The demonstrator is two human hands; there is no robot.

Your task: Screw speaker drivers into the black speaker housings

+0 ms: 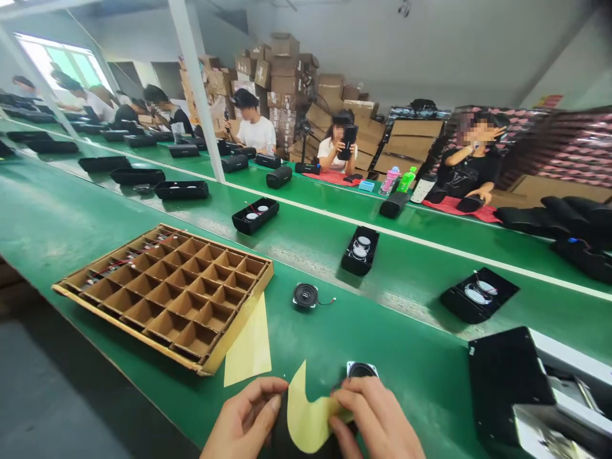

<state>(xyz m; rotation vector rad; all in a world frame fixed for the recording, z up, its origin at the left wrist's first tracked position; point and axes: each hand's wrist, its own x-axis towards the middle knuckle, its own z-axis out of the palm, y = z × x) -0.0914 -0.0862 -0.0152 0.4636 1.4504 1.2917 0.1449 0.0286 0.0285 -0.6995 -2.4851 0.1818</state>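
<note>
Two pinches: my left hand closed at the black piece's edge, right hand on yellow paper; green bench extends beyond.

1. From my distant place, I see my left hand: its thumb and first finger are pinching, pointing to the right.
2. My right hand shows its back; its fingers are bent and pinching leftward.
3. Both hands are low, apart.
</note>
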